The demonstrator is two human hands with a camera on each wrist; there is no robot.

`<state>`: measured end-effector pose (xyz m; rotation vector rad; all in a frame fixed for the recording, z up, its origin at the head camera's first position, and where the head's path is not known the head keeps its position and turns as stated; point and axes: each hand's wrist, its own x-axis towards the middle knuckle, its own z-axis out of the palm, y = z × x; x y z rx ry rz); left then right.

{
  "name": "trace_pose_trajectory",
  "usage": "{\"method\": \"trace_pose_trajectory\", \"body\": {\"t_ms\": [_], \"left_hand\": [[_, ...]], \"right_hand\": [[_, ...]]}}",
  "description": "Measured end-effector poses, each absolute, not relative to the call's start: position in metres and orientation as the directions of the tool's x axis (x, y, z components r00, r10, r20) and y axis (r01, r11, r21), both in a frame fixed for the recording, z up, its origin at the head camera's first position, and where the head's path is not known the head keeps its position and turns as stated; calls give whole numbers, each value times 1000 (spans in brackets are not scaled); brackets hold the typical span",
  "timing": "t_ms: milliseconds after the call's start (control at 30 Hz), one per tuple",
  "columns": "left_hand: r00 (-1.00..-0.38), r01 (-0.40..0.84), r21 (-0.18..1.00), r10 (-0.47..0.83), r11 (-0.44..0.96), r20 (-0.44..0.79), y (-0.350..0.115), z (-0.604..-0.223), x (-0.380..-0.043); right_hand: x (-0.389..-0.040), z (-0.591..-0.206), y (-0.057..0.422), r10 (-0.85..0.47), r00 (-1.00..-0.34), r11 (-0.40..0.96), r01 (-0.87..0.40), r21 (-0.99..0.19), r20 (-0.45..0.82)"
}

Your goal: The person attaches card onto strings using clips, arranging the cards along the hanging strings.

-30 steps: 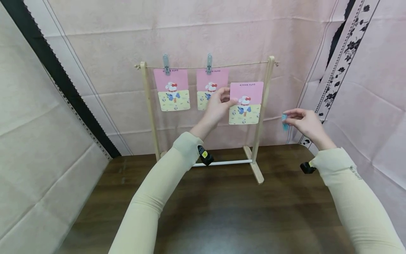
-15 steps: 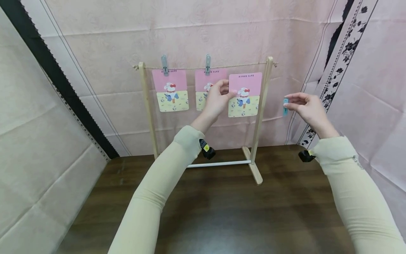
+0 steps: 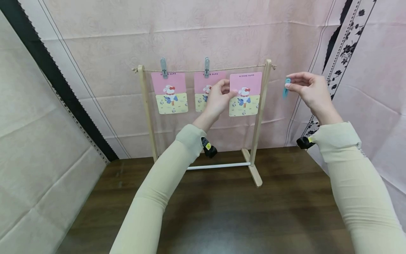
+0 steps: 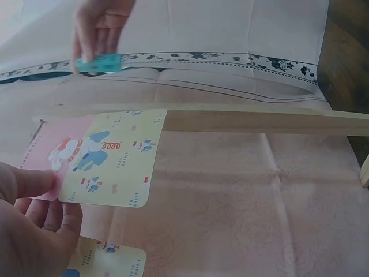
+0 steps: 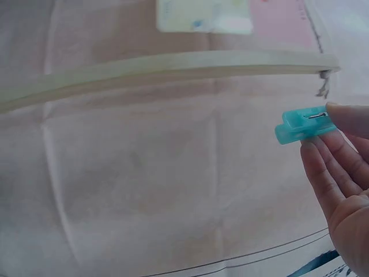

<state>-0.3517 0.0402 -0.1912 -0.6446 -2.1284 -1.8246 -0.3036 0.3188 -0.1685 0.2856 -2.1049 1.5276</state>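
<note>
My left hand (image 3: pixel 219 97) pinches the left edge of a pink and yellow card (image 3: pixel 245 106) with a cartoon figure, thumb in front and fingers behind. The card stands upright just below the string (image 3: pixel 241 67), near the right post. Out to the right of the rack, my right hand (image 3: pixel 312 90) pinches a teal clothespin (image 3: pixel 286 88) between thumb and fingertips; its metal spring shows in the right wrist view. Two matching cards hang from the string: the left card (image 3: pixel 171 102) and the middle card (image 3: pixel 200 100), partly hidden behind my left hand.
A grey clothespin (image 3: pixel 164 67) holds the left card and another grey clothespin (image 3: pixel 207 67) the middle one. The wooden rack's right post (image 3: pixel 261 106) rises from a foot (image 3: pixel 253 173) on the dark wooden table (image 3: pixel 222 218). Pale cloth (image 3: pixel 203 38) hangs behind.
The left hand has raised the card to near string height. The right hand has lifted the teal clothespin higher, still beyond the right post.
</note>
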Motion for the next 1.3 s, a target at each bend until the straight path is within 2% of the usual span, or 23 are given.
{"method": "trace_pose_trajectory", "body": {"t_ms": [333, 633, 833, 1300], "left_hand": [[-852, 514, 852, 181, 102, 492, 45, -189, -358], [-862, 500, 857, 158, 121, 481, 46, -185, -357], [-865, 495, 860, 161, 123, 475, 48, -183, -360], [-876, 478, 865, 159, 152, 456, 50, -179, -358]], "right_hand": [[-303, -128, 304, 153, -821, -23, -560, -828, 550], [-304, -100, 285, 158, -788, -79, -611, -788, 596], [-310, -90, 270, 127, -793, -90, -607, -790, 595], [-324, -81, 247, 40, -838, 46, -543, -839, 544]]}}
